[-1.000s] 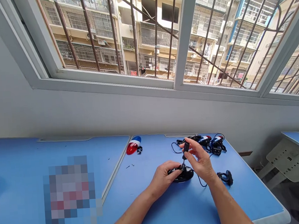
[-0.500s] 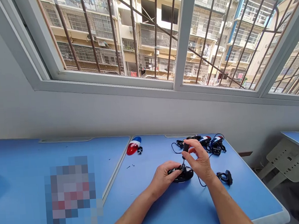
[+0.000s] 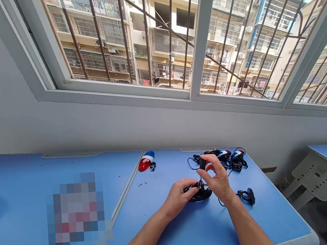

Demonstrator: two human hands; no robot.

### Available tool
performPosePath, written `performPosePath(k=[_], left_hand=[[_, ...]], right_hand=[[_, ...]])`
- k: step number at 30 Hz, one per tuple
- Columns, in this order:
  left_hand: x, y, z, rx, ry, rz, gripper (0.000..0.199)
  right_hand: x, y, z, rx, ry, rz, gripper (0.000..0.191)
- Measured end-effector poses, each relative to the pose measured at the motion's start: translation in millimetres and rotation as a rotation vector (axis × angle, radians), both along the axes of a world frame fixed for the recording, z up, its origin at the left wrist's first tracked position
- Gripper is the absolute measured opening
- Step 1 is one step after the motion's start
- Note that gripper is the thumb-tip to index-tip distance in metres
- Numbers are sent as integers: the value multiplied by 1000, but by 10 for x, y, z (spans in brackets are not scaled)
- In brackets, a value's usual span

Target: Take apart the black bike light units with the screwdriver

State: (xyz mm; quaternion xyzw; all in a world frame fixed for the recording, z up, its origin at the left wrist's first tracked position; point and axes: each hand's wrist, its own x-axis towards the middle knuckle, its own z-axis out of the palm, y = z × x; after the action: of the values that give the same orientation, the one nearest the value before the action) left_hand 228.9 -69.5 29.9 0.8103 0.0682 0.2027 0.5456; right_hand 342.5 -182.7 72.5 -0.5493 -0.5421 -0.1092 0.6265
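Note:
My right hand (image 3: 217,176) is closed around the black handle of a screwdriver (image 3: 202,163), held upright. Its metal shaft points down into a black oval housing (image 3: 198,196) resting on the blue table, and the tip is hidden among the parts there. My left hand (image 3: 181,193) grips that housing from the left, thumb and fingers near the screwdriver's lower end. A black cable (image 3: 221,203) shows to the right of the housing, partly behind my right wrist.
A red, white and blue oval shell (image 3: 146,161) lies at the back left beside a small black clamp (image 3: 153,166). Loose screws (image 3: 141,184) are in front of it. Several cabled black devices (image 3: 235,160) sit at the back right. Another black bracket piece (image 3: 247,196) lies right of my hand.
The screwdriver and my right fingers have shifted very slightly, with the handle turned a little. My left hand stays on the housing. The view has tilted slightly.

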Motion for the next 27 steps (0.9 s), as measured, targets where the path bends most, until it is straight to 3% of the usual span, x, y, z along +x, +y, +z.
performPosePath(k=[14, 23, 27], left_hand=[[9, 9, -11, -1, -8, 26, 23], [0, -12, 18, -10, 4, 11, 23], [12, -1, 1, -18, -2, 6, 23]], right_hand=[[11, -50, -24, -72, 44, -7, 36], [17, -22, 35, -14, 15, -64, 28], [44, -47, 15, -63, 48, -42, 33]])
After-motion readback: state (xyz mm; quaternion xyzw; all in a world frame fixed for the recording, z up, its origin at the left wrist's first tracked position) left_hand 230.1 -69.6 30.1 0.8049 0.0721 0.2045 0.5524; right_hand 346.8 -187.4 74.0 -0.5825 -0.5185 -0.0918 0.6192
